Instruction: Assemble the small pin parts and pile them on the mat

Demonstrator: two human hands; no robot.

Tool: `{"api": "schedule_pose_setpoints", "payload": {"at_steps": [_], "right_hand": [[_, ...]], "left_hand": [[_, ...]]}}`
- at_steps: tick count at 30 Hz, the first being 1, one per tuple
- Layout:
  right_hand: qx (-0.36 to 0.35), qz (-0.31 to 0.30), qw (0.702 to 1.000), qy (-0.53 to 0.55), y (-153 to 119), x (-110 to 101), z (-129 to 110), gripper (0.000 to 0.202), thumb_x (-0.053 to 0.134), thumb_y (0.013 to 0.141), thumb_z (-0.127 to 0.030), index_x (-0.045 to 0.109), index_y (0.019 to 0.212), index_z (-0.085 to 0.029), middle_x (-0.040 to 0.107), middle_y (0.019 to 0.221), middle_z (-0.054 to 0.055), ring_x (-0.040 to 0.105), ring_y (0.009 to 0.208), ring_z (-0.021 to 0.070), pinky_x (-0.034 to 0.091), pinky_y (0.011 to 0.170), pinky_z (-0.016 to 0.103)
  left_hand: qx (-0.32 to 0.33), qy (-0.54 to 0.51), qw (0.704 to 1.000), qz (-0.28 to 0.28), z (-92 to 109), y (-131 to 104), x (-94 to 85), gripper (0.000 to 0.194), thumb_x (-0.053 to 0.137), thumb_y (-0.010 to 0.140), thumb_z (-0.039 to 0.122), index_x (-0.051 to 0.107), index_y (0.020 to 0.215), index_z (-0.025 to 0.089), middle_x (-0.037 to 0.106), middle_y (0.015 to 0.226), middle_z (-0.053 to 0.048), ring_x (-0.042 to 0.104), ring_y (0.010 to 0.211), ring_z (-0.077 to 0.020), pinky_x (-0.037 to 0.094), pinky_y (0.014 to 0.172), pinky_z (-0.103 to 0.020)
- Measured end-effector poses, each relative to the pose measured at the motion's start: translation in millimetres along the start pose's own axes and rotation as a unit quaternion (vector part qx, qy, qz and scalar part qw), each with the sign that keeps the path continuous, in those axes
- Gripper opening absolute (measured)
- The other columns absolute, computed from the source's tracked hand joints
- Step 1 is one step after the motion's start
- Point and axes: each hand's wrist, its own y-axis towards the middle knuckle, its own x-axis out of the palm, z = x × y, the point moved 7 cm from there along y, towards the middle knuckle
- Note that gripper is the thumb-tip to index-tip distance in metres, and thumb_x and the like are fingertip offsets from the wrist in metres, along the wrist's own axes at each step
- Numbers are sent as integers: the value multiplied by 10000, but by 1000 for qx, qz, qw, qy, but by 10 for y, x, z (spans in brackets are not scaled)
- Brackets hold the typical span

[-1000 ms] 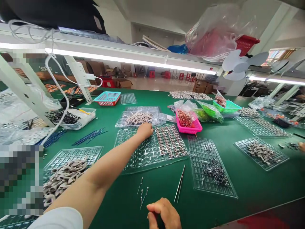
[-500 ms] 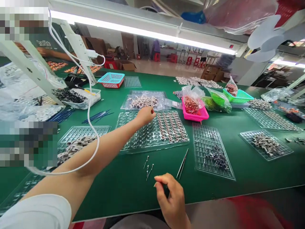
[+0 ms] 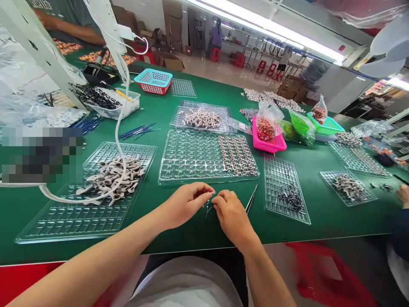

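Observation:
My left hand (image 3: 190,204) and my right hand (image 3: 231,219) meet fingertip to fingertip above the front of the green table. Both are closed in a pinch. A tiny whitish bit shows at the left fingertips; what either hand grips is too small to name. Small parts with thin wire leads (image 3: 208,207) appear just below the fingertips, partly hidden. Metal tweezers (image 3: 252,199) lie right of my right hand. Beyond the hands is a clear plastic tray (image 3: 188,155), its right-hand columns filled with small brownish ring-like parts (image 3: 237,155).
A clear tray (image 3: 64,219) at left bears a heap of grey-beige parts (image 3: 118,177), crossed by a white cable (image 3: 119,136). Right of the tweezers is a tray of dark leaded parts (image 3: 270,187). A pink basket (image 3: 270,146) stands behind. Another person's hand (image 3: 403,195) shows at far right.
My left hand has drawn back from the clear tray to the front of the table. My right hand has moved forward and now meets it. The view has shifted and tilted.

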Motion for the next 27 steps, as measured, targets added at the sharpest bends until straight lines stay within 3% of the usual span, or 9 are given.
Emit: {"api": "schedule_pose_setpoints", "payload": {"at_steps": [5, 9, 13, 19, 22, 27], "right_hand": [[4, -17, 1000, -1, -89, -14, 23, 199, 432, 951, -59, 582, 896, -176, 598, 917, 80, 533, 836, 208, 494, 747, 355], [15, 31, 998, 58, -253, -130, 4, 183, 412, 974, -73, 551, 950, -189, 592, 869, 51, 551, 785, 185, 490, 713, 334], [-6, 122, 980, 159, -406, -183, -87, 240, 461, 957, -38, 555, 1107, -200, 601, 972, 69, 605, 897, 180, 524, 749, 317], [-34, 211, 958, 193, -515, -220, -122, 374, 514, 900, 31, 579, 1157, -233, 624, 1037, 71, 635, 956, 180, 556, 795, 331], [-28, 231, 952, 199, -526, -241, -92, 405, 540, 883, 44, 579, 1172, -238, 639, 1023, 62, 643, 950, 175, 564, 791, 329], [-8, 238, 946, 219, -544, -234, -82, 409, 574, 881, 21, 573, 1193, -244, 669, 1018, 55, 659, 954, 177, 571, 801, 332]], "left_hand": [[-61, -148, 987, -23, -228, 68, 107, 187, 561, 846, 315, 605, 929, 154, 702, 924, -72, 656, 737, -172, 552, 648, -310], [-115, -205, 971, -35, -293, 52, 174, 165, 492, 767, 218, 579, 890, 150, 599, 772, -11, 537, 624, -129, 435, 553, -252], [-107, -173, 977, -57, -239, 13, 179, 227, 435, 802, 266, 615, 883, 154, 409, 604, 50, 384, 566, -127, 323, 531, -254], [-111, -35, 984, -137, -191, -47, 231, 403, 532, 868, 546, 635, 820, 160, 486, 713, 27, 423, 683, -152, 321, 609, -275], [-112, -45, 979, -163, -188, -57, 281, 397, 546, 863, 539, 634, 807, 155, 476, 702, 33, 413, 683, -148, 314, 615, -272], [-119, -95, 976, -156, -176, -42, 308, 342, 585, 835, 479, 619, 770, 145, 489, 701, 30, 417, 697, -145, 332, 648, -268]]}}
